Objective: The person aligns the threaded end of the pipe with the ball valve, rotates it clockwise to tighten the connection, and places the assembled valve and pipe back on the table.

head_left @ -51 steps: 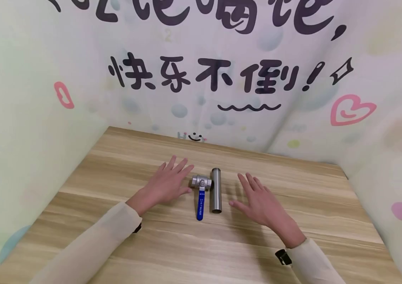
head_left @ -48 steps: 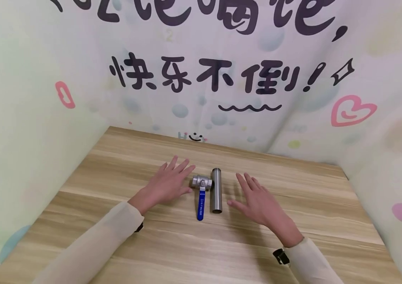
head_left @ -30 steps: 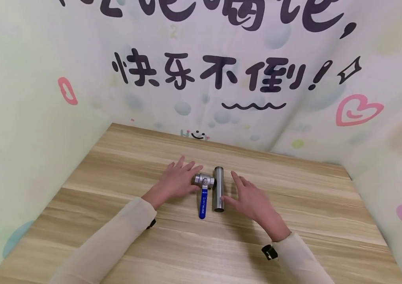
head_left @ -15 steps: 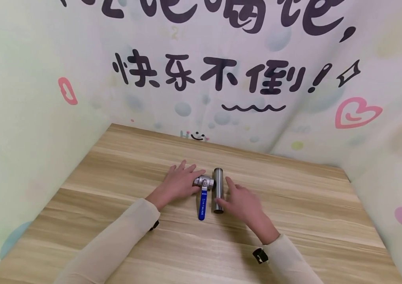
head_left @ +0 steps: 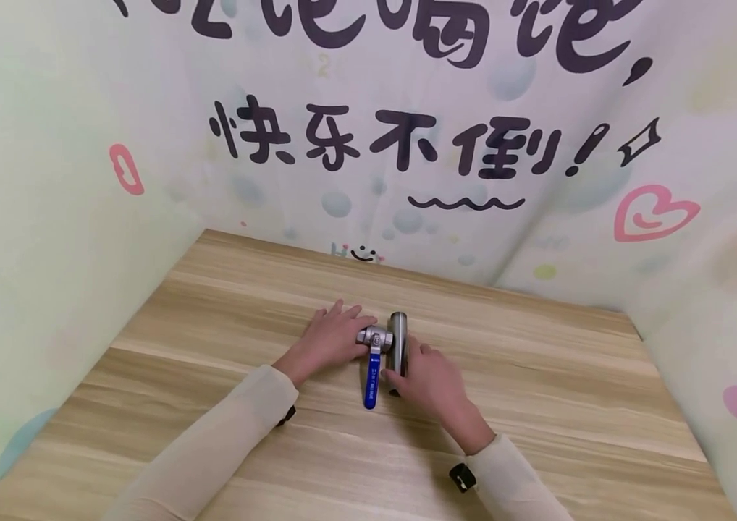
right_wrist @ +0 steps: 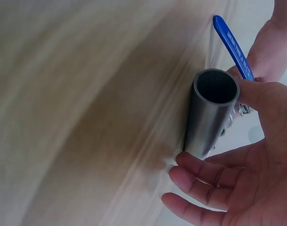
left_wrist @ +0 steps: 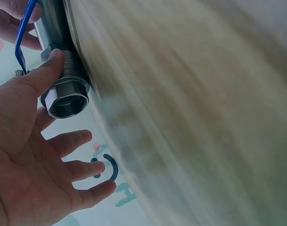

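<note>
Your right hand (head_left: pixel 430 380) is closing on the steel tube (head_left: pixel 397 340), thumb on the rim of its open near end and fingers curling along the far side, though the right wrist view shows those fingers only brushing it, not yet clamped. Your left hand (head_left: pixel 329 339) has its thumb laid on the ball valve (head_left: pixel 373 338) while the other fingers stay spread and slack. Both pieces lie mid-worktop (head_left: pixel 225 311), just beside each other, too close to tell if they touch. Watch that tube: it's a smooth, polished, round cylinder, hollow and thin-walled, and on this slick wood-grain laminate it will likely roll away if your fingers nudge before they grip. The valve is chunkier, a dull cast-metal body with a hexagonal collar and a threaded bore, so it sits steadier, but a single thumb could pivot it. Its long blue lever handle (head_left: pixel 371 382), flat and plastic-coated, points toward you between your hands, and a stray knuckle there would probably swing the whole valve round.
</note>
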Tool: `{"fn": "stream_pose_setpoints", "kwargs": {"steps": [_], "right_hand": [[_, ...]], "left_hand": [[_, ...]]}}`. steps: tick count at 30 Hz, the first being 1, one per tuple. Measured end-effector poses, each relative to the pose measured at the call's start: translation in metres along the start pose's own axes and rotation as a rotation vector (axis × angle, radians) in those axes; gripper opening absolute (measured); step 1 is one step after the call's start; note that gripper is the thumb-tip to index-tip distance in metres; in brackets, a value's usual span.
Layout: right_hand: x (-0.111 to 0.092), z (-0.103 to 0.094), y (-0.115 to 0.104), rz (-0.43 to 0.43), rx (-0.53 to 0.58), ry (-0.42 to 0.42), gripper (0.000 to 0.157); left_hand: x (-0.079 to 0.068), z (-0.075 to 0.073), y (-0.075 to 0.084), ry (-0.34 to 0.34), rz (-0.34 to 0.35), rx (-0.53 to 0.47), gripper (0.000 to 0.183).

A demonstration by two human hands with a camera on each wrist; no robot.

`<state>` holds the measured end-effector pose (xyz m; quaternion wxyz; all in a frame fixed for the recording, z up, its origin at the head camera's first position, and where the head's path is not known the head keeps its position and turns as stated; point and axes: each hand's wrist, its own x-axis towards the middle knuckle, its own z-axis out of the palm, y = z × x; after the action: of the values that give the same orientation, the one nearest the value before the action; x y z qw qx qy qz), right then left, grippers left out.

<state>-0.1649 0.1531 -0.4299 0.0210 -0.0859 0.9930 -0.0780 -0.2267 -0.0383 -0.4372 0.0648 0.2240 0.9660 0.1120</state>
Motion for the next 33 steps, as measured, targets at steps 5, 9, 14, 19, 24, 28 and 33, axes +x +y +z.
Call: {"fn": "stream_pose_setpoints", "kwargs": {"steps": [5,9,14,19,24,28,33], "right_hand": [[-0.002,0.005,-0.003,0.003,0.047,0.014,0.064],[-0.003,0.008,-0.006,0.016,0.095,-0.005,0.059],[-0.003,0.01,-0.01,0.033,0.144,-0.023,0.058],[-0.002,0.011,-0.012,0.033,0.15,-0.025,0.056],[0.0,0.009,-0.011,0.008,0.168,-0.002,0.048],[0.0,0.008,-0.009,0.019,0.221,-0.001,0.044],[0.0,0.004,-0.005,0.06,0.26,-0.001,0.038]], "left_hand": [[0.001,0.001,0.001,0.007,0.023,-0.06,0.052],[0.002,0.0,0.001,0.01,0.031,-0.11,0.051],[0.002,0.002,0.0,-0.011,0.032,-0.144,0.047],[0.003,0.001,0.001,0.004,0.066,-0.154,0.041],[0.005,-0.001,0.001,0.046,0.108,-0.214,0.025],[0.007,0.001,0.0,0.029,0.102,-0.308,0.009],[0.009,0.002,-0.002,0.014,0.081,-0.442,0.009]]}}
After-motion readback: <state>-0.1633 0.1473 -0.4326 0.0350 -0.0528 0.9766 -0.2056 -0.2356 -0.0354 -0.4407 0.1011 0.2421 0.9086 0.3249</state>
